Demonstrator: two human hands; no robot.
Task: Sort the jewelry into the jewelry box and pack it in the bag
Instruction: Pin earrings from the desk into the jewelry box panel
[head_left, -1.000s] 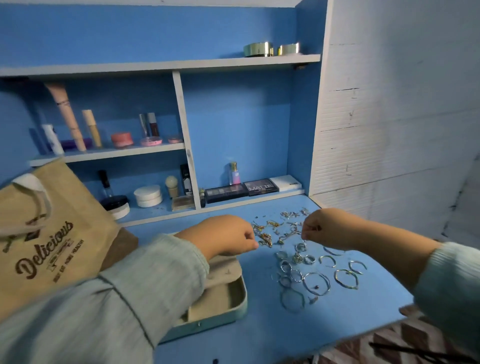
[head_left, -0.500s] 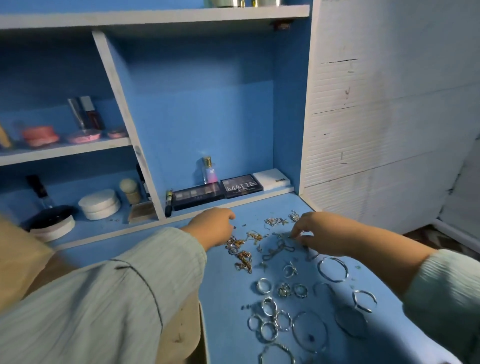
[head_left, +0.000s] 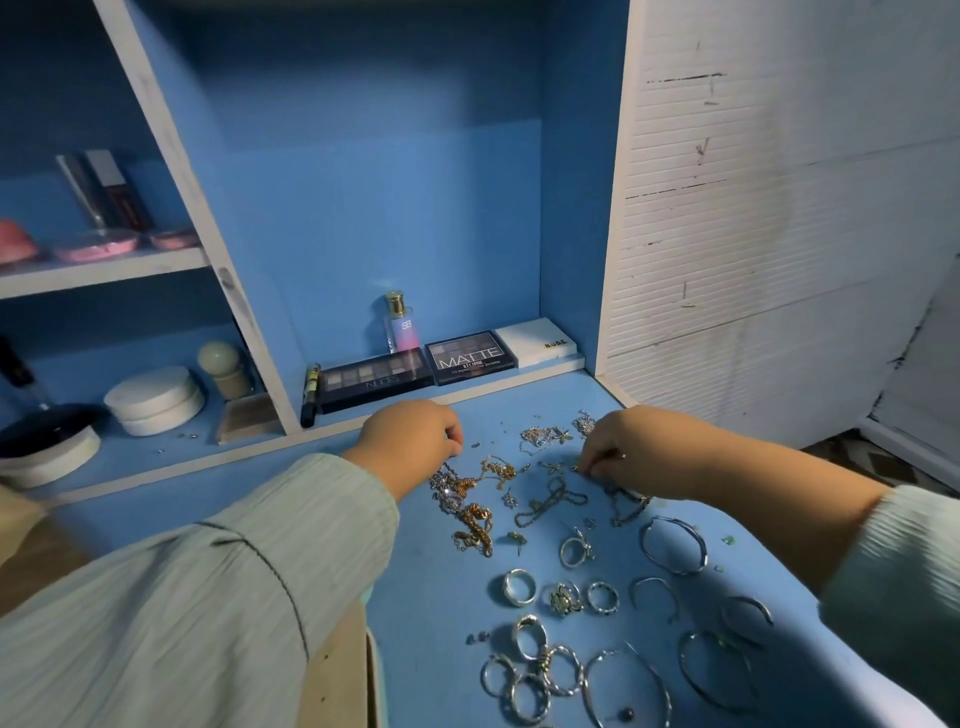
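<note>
reaching into the far part of the scattered jewelry (head_left: 571, 545), both hands are seen from the head view, low over the blue desk (head_left: 415, 597). the left hand (head_left: 415, 441) is curled, its fingertips down at the gold chains (head_left: 475, 509); a pinch on a chain is likely, but the contact is hidden under the knuckles and cannot be told. the right hand (head_left: 639, 447) is curled too, and something small and thin is pinched between thumb and fingertips at its left edge, just above a dark chain (head_left: 550, 501).

the chains lie between the two hands and slightly nearer than them, tangled, with their long run going from far left to near right. the gold tangle is closest to the left hand; the dark chain is closest to the right. rings (head_left: 519, 587) and bangles (head_left: 675, 545) are spread nearer, well apart from both hands.

the box (head_left: 371, 675) is only glimpsed at the near left edge, mostly hidden by the left sleeve (head_left: 208, 597). the bag is not seen. any piece lifted is judged to need carrying near and left, so the left hand has the shorter path.
</note>
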